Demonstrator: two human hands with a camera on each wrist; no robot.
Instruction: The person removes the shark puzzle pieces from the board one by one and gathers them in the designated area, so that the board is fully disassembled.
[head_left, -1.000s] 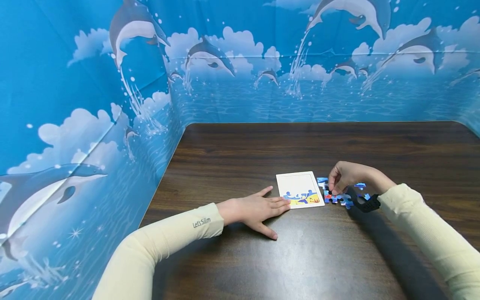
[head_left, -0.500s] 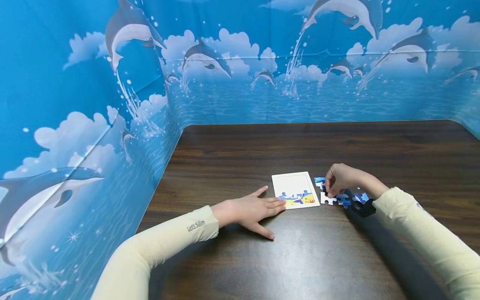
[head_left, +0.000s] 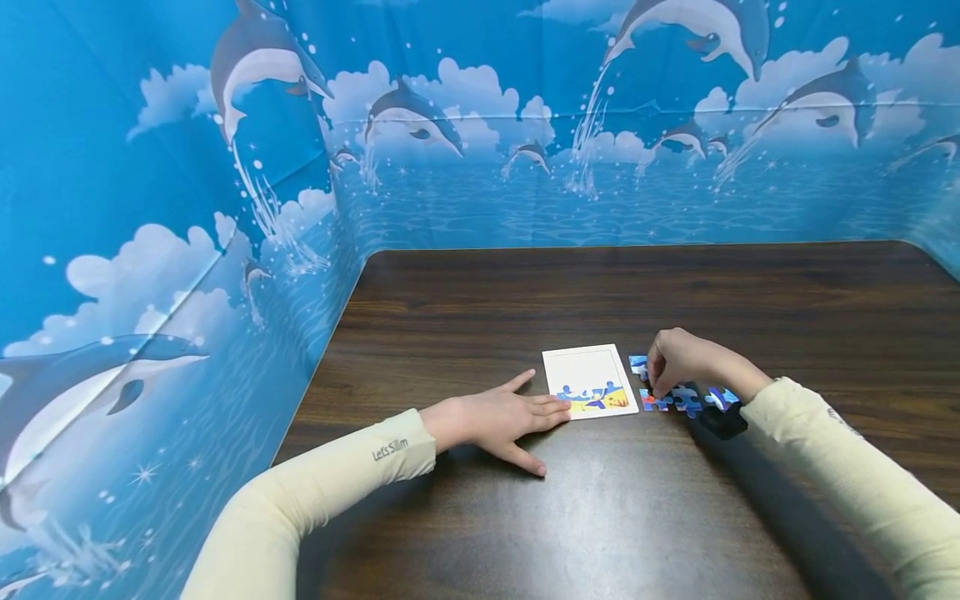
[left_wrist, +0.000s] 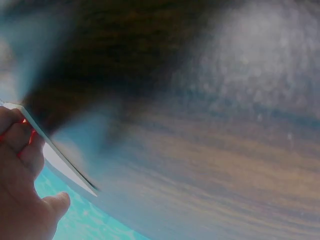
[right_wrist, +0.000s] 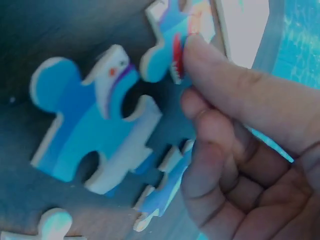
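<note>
My left hand (head_left: pixel 517 421) lies spread with its fingertips on the lower left edge of a white puzzle board (head_left: pixel 581 365). Along the board's bottom runs a strip of yellow and blue picture. To the right of the board, my right hand (head_left: pixel 686 362) pinches a blue jigsaw piece with a red patch (right_wrist: pixel 165 30) by its edge, thumb on top. A larger blue piece with a small printed face (right_wrist: pixel 75 130) lies beside that hand in the right wrist view. The left wrist view catches the left hand's fingers (left_wrist: pixel 30 155) at the board's edge.
Several more jigsaw pieces (head_left: pixel 686 400) lie under and around the right hand. One blue-and-white piece (head_left: pixel 638 364) sits close to the board's right edge. A black strap (head_left: pixel 723 422) circles the right wrist. A dolphin-print curtain (head_left: pixel 465 200) borders the dark wooden table (head_left: pixel 480 300).
The piece at the right fingertips looked white half a second ago and now shows blue and red. The right hand shifted slightly left; the left hand stayed on the board.
</note>
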